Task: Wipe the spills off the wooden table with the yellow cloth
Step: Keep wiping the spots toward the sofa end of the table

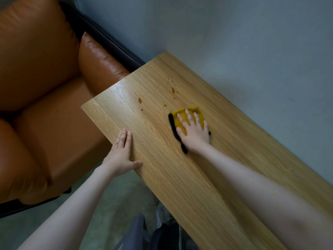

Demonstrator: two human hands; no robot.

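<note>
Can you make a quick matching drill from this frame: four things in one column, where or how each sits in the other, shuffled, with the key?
Things:
1. yellow cloth
2. left hand
3. amber spills
4. brown leather sofa

Places or states:
A. flat on the near edge of the wooden table, thumb on top, holding nothing
B. beside the table's end, off the tabletop
C. pressed flat under the right hand
D. scattered as drops on the wood beyond the cloth, not yet wiped

Pairs: 1-C, 2-A, 3-D, 4-B
</note>
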